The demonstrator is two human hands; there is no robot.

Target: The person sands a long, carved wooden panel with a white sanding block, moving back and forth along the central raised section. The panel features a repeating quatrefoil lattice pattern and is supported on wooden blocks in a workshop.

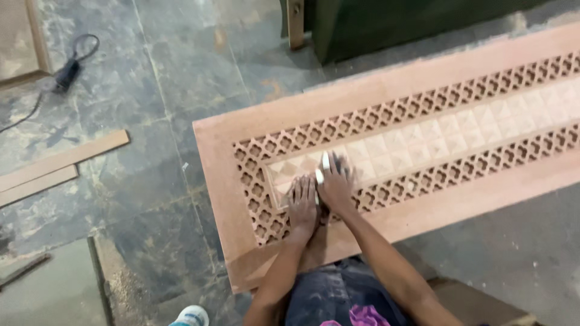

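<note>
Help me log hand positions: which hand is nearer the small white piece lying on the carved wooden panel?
Right. The right hand touches the small white piece with its fingertips; the left hand lies flat just below-left.

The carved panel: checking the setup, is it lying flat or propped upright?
Flat: the panel lies face up, both hands pressing down on it.

A power tool (pixel 67 72) with its cord (pixel 24 115) lies on the floor (pixel 151 181) far left, two wood strips (pixel 54 166) nearer, a green cabinet (pixel 374 24) far right, a shoe (pixel 192 316) near.
</note>
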